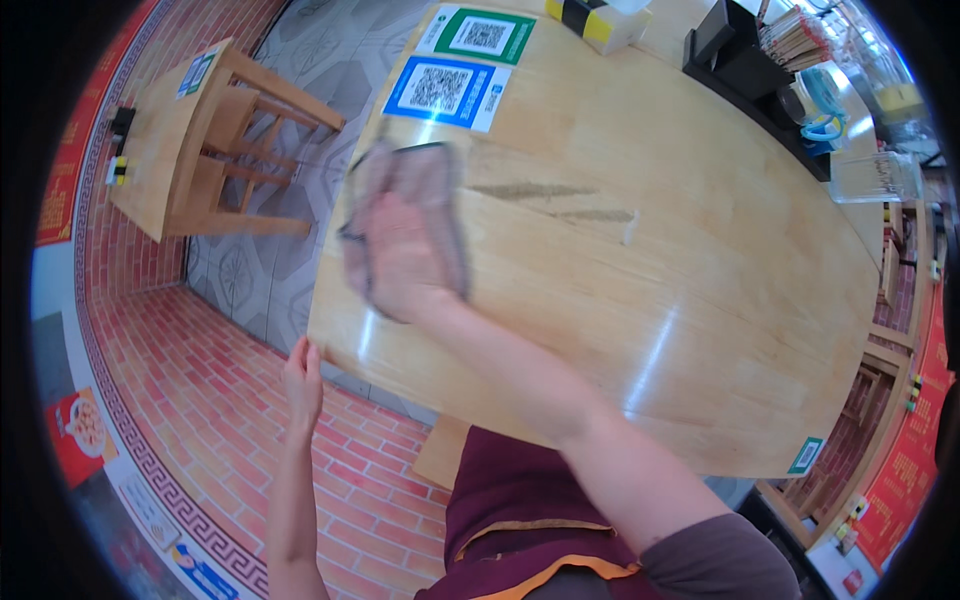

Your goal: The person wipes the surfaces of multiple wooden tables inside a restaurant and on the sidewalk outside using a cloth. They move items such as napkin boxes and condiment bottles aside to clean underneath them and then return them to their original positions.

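My right hand (405, 240) presses a pinkish-grey cloth with a dark edge (427, 169) flat on the light wooden tabletop (570, 315), near its left edge. Hand and cloth are blurred. The cloth lies just below a blue-and-white printed code sticker (439, 90), with a green one (480, 35) beyond it. My left hand (304, 379) is at the near left corner of the table, its fingertips at the edge; whether it grips the edge is hard to tell. Brown streaks (532, 190) and a small whitish mark (630, 227) show right of the cloth.
A tissue pack (600, 22) lies at the far edge. A black holder (750, 90) with chopsticks (795, 41), a jar with a light-blue handle (817, 97) and a clear box of toothpicks (876, 178) stand far right. Left are another wooden table (176, 142), stools (232, 120) and a brick-patterned wall (187, 352).
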Tool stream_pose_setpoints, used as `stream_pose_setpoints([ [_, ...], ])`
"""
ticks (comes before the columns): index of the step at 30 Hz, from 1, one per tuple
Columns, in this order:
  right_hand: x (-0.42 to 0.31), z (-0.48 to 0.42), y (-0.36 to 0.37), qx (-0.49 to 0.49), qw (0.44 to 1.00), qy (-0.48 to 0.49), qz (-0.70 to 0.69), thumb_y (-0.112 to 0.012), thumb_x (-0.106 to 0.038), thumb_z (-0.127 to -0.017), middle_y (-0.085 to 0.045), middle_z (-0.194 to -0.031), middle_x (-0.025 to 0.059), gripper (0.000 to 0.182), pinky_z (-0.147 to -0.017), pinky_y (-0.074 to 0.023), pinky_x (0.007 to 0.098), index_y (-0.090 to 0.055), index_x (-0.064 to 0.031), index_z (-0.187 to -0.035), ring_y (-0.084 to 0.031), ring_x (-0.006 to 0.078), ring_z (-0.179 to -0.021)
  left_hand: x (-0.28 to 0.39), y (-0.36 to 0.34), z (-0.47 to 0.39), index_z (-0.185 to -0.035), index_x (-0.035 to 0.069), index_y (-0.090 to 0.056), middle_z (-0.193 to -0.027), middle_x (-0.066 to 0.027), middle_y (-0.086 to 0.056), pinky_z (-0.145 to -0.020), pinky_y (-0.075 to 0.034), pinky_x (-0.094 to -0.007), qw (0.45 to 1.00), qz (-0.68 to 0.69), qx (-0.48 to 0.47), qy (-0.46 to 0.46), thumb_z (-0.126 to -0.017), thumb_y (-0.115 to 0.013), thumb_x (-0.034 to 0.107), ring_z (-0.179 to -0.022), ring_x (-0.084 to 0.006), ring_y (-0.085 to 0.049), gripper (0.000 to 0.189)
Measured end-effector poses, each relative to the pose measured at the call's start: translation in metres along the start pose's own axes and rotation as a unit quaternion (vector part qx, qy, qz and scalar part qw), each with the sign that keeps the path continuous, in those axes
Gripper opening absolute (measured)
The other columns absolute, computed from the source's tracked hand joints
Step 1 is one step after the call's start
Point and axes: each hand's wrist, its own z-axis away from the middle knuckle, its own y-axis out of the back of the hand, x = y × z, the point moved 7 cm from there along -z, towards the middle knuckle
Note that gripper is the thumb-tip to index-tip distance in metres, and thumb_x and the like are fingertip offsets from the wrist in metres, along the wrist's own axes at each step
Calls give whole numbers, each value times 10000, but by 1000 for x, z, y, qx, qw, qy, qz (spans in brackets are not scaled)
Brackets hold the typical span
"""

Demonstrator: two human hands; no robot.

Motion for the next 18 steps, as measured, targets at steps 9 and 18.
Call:
stream_pose_setpoints([
  [9, 92, 81, 121, 30, 997, -57, -43, -598, -278, -731, -466, -1267, 208, 546, -1076, -242, 385, -502, 8, -1186, -344, 308, -1280, -21, 9, -8, -1217, -49, -468, -1160, -151, -555, -905, -401, -308, 990, -24, -127, 62, -931, -450, 152, -1084, -207, -512, 350],
  [18, 473, 425, 380, 167, 680, -594, 396, -310, -257, -917, -360, -1374, 236, 508, -1082, -222, 424, -351, 32, -1333, -322, 356, -1289, 208, -99, -185, -1383, 10, -266, -1404, -139, -319, -998, -341, -332, 964, 155, -98, -194, -917, -498, 109, -1256, -255, -366, 530],
])
